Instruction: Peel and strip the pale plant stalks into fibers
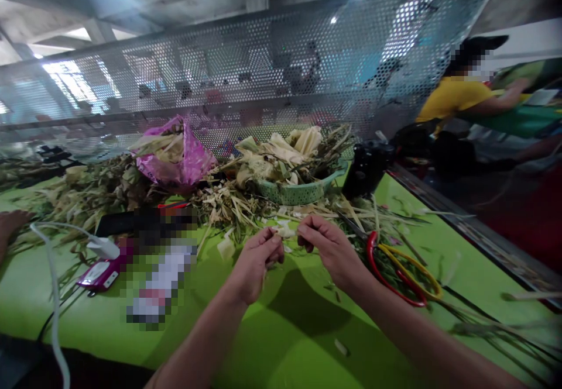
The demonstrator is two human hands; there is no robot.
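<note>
My left hand (pixel 258 263) and my right hand (pixel 331 248) are over the green tabletop, fingertips pinched and facing each other. Between them stretches a small pale piece of dried husk (pixel 286 233), its ends at the fingertips of both hands. The piece is small and its exact shape is blurred. Just right of my right hand lie scissors (pixel 395 266) with one red and one yellow handle, blades partly over plant scraps. Beyond my hands, a green basket (pixel 298 193) is heaped with dried husks (pixel 290 149).
A pink plastic bag (pixel 175 158) and piled dry plants (pixel 105 187) are at the back left. A magenta device (pixel 103 272) with a white cable lies left. A dark container (pixel 367 169) stands back right. Another person's hand (pixel 13 225) rests far left; a person in yellow (pixel 459 96) sits right.
</note>
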